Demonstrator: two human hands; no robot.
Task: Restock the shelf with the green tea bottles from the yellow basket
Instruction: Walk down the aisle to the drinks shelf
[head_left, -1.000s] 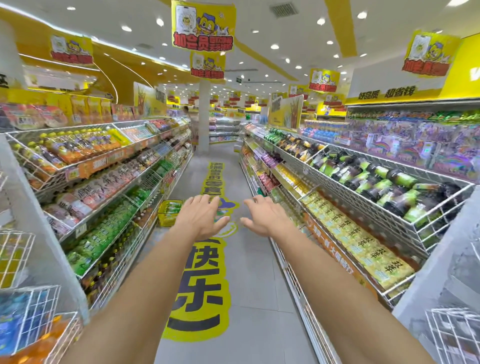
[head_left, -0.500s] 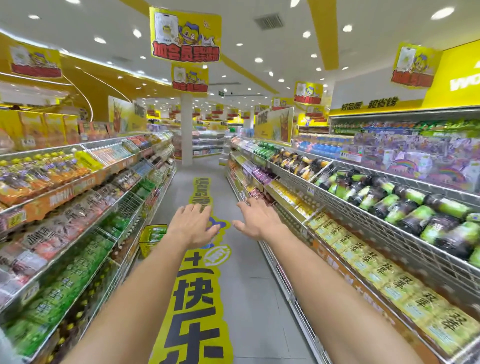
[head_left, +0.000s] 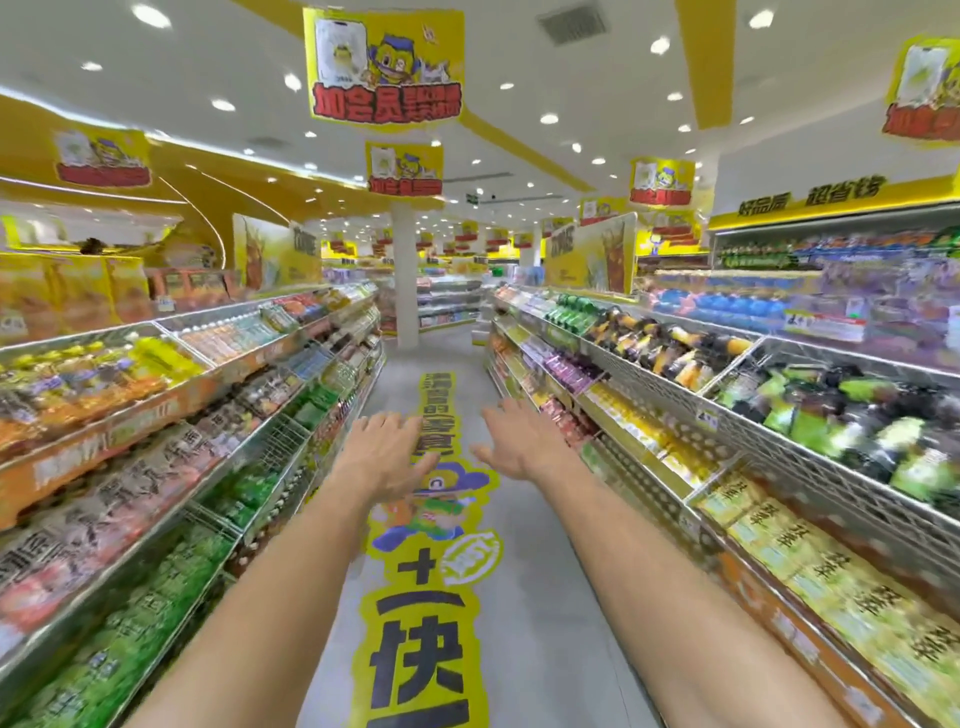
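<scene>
Both hands are out in front of me over the aisle floor, arms straight. Left hand (head_left: 387, 447): back up, fingers (head_left: 384, 423) spread wide and nearly straight, holding nothing. Right hand (head_left: 519, 439): near the left but apart from it, thumb out, fingers loose and wide, holding nothing. Neither hand touches a shelf or any stock.

Green bottles (head_left: 156, 597) lie in rows on a lower tier of the left shelf (head_left: 171, 525), below and to the left of my left forearm; their labels are too blurred to read. Basket: I cannot make it out in this blurred view.

Floor sticker (head_left: 415, 649), yellow with black characters and a cartoon figure, runs down the aisle between my arms. Right shelf (head_left: 779, 452) carries dark and green packs on its upper wire tier and yellow cartons (head_left: 810, 561) on the tier below. Yellow signs (head_left: 384, 67) hang from the ceiling. A white pillar (head_left: 405, 270) stands at the aisle's far end.
</scene>
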